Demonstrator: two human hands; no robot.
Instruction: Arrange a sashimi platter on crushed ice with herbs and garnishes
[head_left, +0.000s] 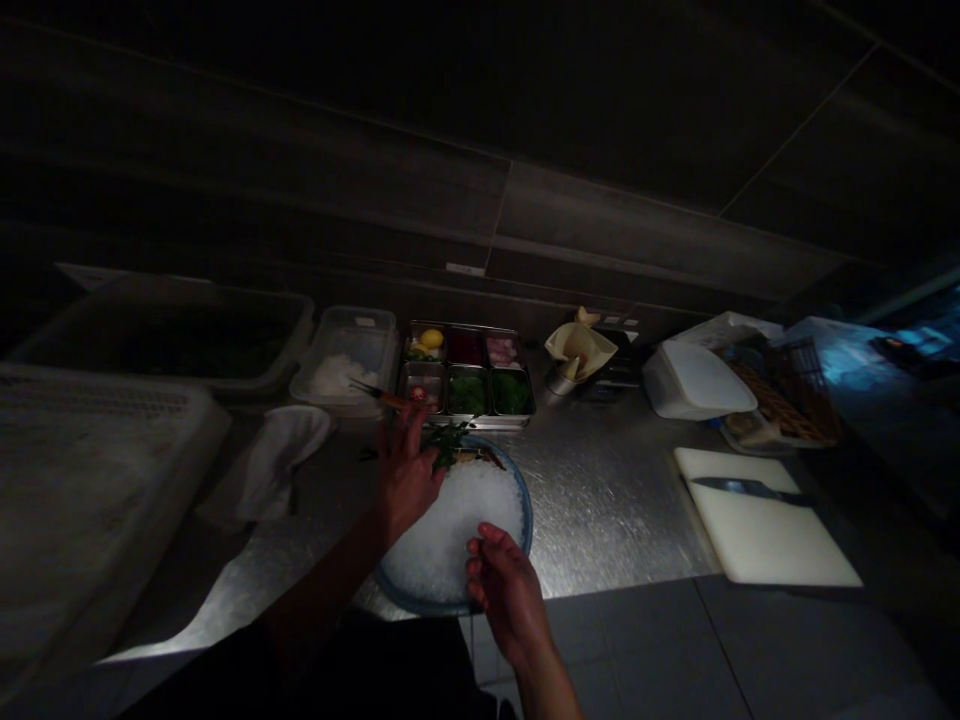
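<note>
Head view: a round blue-rimmed dish point(409, 597) sits on the steel bench point(607, 500), heaped with crushed ice point(450, 530), with a sprig of green herbs point(448, 445) at its far edge. The left hand point(405, 480) reaches over that edge, its fingers point(424, 452) slightly spread against the sprig; whether they pinch it, I cannot tell. The right hand point(506, 590) curves above the near ice, its fingers point(484, 535) bent, their tips at the surface. Beyond stands a compartmented steel tray point(495, 422) holding greens and a lemon point(431, 340). A plastic tub point(352, 318) and a white cloth point(274, 465) lie left; a white cutting board point(757, 545) carrying a knife point(739, 487) lies right.
</note>
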